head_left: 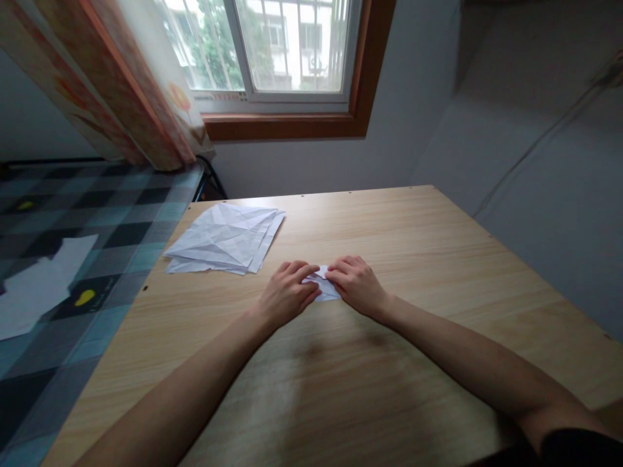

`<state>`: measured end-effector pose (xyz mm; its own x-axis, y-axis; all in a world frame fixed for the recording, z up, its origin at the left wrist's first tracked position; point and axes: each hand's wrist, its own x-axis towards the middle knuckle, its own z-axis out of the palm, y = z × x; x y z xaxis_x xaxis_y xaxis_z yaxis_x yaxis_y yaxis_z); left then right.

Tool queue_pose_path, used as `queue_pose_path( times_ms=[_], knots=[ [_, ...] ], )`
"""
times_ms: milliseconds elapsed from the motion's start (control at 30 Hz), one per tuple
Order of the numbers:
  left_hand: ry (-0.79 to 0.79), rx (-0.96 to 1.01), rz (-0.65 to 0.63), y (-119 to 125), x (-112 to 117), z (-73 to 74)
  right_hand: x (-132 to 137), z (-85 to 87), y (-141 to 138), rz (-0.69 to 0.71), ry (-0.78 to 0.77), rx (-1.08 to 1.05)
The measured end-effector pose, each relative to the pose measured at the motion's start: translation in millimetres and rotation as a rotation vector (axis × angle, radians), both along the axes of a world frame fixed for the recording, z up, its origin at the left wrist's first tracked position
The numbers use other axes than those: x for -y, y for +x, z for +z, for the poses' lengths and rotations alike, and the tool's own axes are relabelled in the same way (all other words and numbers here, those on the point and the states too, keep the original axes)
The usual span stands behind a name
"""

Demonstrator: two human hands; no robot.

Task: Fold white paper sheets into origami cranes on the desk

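Note:
A small folded piece of white paper (327, 290) lies on the wooden table (389, 240), partly covered by my fingers. My left hand (291, 293) grips its left side, thumb toward me and fingers over the far edge. On the right side, my right hand (357, 285) has its curled fingers pressed on the paper. The two hands are close together with the paper between them. A stack of creased white sheets (226, 237) rests farther back on the table, to the left of my hands.
At the left is a bed with a checked cover (121, 224), bearing loose white papers (34, 292). A window (296, 52) and a patterned curtain (131, 97) are behind the table. A cord (530, 149) hangs along the right wall.

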<state>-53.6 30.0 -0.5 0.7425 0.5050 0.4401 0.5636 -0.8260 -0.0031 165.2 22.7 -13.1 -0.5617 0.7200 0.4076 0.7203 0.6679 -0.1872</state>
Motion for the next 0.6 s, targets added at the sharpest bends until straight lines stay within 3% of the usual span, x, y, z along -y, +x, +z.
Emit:
queue_pose_path(
  times_ms=[167, 367, 600],
  knots=[
    [-0.09, -0.018, -0.045, 2.1, -0.7, -1.4, 0.1, -0.3, -0.4, 0.016, -0.122, -0.155],
    [-0.123, -0.007, -0.047, 3.0, 1.0, 1.4, -9.4, 2.6, -3.5, -0.198, -0.372, -0.577],
    [-0.174, 0.057, -0.07, 4.4, 0.6, -1.9, -21.2, 7.5, 0.2, -0.31, -0.832, -0.857]
  ],
)
